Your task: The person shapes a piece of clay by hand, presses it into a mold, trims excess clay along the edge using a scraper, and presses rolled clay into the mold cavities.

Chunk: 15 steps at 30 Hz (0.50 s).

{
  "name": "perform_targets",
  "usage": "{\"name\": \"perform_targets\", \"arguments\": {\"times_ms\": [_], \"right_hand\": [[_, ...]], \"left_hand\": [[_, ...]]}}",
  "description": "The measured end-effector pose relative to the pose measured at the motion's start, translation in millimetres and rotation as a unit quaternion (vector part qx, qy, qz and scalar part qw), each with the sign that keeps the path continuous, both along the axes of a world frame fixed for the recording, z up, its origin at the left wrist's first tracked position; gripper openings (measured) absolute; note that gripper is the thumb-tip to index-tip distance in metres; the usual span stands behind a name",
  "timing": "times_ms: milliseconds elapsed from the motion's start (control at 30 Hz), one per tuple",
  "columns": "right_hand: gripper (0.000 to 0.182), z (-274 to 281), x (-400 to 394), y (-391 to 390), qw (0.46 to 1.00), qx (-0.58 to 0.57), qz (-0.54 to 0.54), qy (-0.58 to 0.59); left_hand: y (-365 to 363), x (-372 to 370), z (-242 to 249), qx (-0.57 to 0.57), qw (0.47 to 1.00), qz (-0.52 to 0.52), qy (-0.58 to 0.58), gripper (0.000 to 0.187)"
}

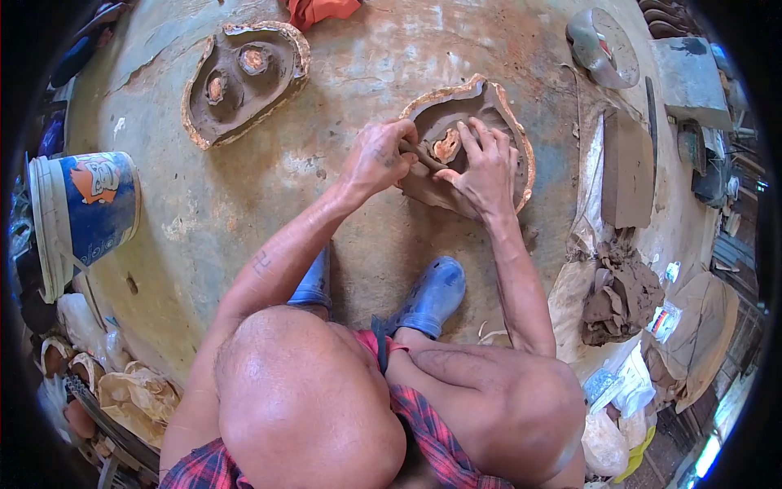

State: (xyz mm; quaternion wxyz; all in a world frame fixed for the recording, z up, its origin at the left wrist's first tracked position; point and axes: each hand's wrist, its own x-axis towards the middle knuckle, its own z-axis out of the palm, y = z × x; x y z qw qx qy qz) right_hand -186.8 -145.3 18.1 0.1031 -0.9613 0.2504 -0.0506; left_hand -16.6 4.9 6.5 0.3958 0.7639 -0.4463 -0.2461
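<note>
A plaster mould lined with dark clay lies on the floor in front of me, its pale rim chipped and orange-brown. An orange-tan raised piece stands up in its middle. At the mould's left side my left hand pinches a dark clay coil, which runs toward my right thumb. My right hand lies over the clay on the right, fingers spread and pressed on it, thumb near the coil's end. My hands partly hide the mould's near and left edges.
A second clay-lined mould with two raised pieces lies at upper left. A blue-and-white bucket stands left. Along the right are a clay block, a clay heap and a metal ring-shaped container. A red cloth lies at the top.
</note>
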Motion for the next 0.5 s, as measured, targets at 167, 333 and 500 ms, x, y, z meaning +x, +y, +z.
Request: {"name": "perform_targets", "arguments": {"times_ms": [167,333,500], "right_hand": [[0.106,0.4,1.6,6.3,0.998,-0.022,-0.032,0.055],[0.118,-3.1,13.0,7.8,0.993,0.047,-0.066,0.086],[0.119,1.5,17.3,16.7,0.989,0.057,-0.113,0.080]], "left_hand": [[-7.9,10.1,-5.6,-0.020,0.999,-0.030,0.001,0.030],[-11.9,16.5,-1.7,-0.015,0.999,-0.033,-0.006,0.032],[-18.0,21.9,-6.0,-0.005,0.999,-0.038,-0.012,0.035]]}}
